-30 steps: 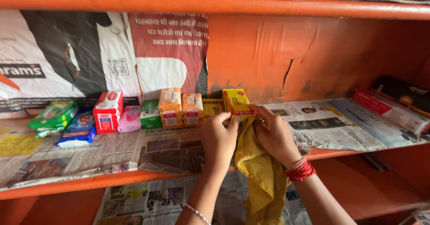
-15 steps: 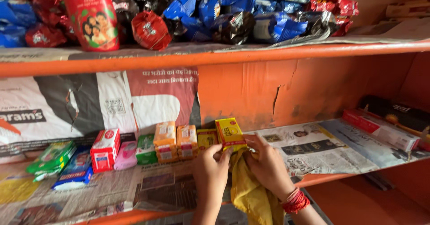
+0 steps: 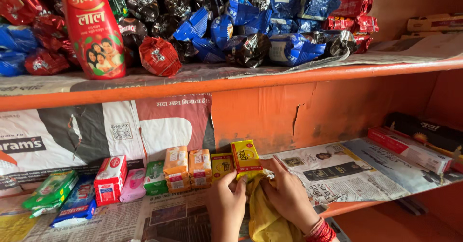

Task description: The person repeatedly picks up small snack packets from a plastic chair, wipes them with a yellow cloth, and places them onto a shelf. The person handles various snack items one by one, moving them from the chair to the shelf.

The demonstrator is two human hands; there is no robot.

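My left hand [image 3: 226, 204] and my right hand [image 3: 289, 196] both grip a small yellow packet [image 3: 246, 158], held upright on the newspaper-lined lower shelf [image 3: 337, 174]. A yellow cloth [image 3: 264, 218] hangs bunched between my hands, under the right palm. The packet stands at the right end of a row of soap bars: a second yellow packet [image 3: 222, 166] right beside it, two orange stacks [image 3: 188, 167], a green bar [image 3: 155, 178], a pink bar [image 3: 133, 185] and a red-and-white box [image 3: 110, 179].
Green and blue packs [image 3: 62, 198] lie at the row's left end. Long red and dark boxes [image 3: 415, 143] lie at the shelf's right. The upper shelf [image 3: 231, 83] holds a red bottle [image 3: 94, 30] and several red, blue and dark foil pouches [image 3: 251, 25].
The camera has tilted up, so the upper shelf with its pouches has come into view. My hands keep their hold on the yellow packet at the row's right end.
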